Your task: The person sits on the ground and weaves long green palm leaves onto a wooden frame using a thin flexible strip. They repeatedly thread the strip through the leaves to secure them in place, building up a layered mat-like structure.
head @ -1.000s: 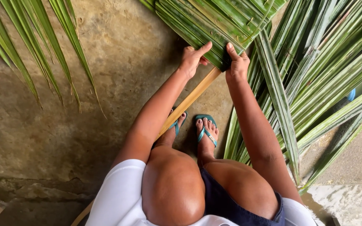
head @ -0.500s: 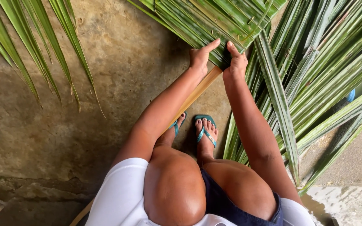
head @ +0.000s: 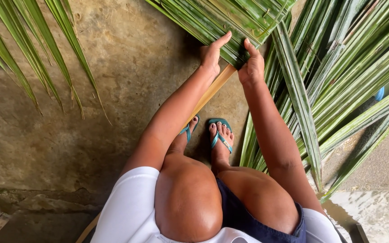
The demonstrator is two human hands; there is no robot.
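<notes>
1. My left hand point(head: 212, 54) lies flat on the woven green palm-leaf mat point(head: 230, 22), fingers stretched out over the leaflets and pressing them down; it is not clenched around anything.
2. My right hand point(head: 252, 67) sits just beside it, forefinger raised and pointing up the mat, the other fingers curled at the leaflets where they meet the pale tan frond midrib point(head: 212, 87). Whether those fingers actually pinch a strip I cannot tell.
3. To do this well, I judge I should keep the left palm firm so the plaited strips do not slip while the right works one leaflet at a time, close to the stalk.
4. The midrib is the long axis: it runs diagonally from beside my left thigh, past my teal flip-flops point(head: 219, 132), up and rightward to my hands, its far end pointing away from me under the weave.
5. The mat lies on the brown concrete floor point(head: 127, 67) ahead of my knees, with loose long green leaflets point(head: 338, 67) fanning out on my right.
</notes>
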